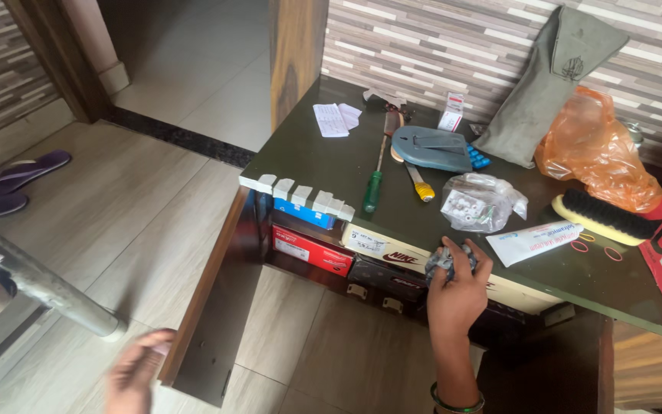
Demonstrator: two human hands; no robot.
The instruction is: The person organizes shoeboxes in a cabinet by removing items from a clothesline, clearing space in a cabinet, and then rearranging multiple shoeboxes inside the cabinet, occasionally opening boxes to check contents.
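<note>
My right hand (pixel 457 291) reaches up to the front edge of a dark green table (pixel 323 157) and is closed on a small crumpled grey-blue bundle (pixel 447 259). Just beyond it lie a clear plastic bag of small white parts (pixel 480 201) and a white tube (pixel 534 241). My left hand (pixel 138 372) is blurred low at the left, near the table's wooden side panel (pixel 212 299), with its fingers loosely apart and nothing visible in it.
On the table lie a green-handled screwdriver (pixel 375 188), a yellow-handled tool (pixel 421 186), a blue-grey flat tool (pixel 432 147), a shoe brush (pixel 605 217), an orange plastic bag (pixel 595 149), a grey cloth pouch (pixel 549 80) and paper slips (pixel 333 119). Shoe boxes (pixel 312 249) fill the shelf below. Purple sandals (pixel 17 175) and a metal pipe (pixel 44 285) are left.
</note>
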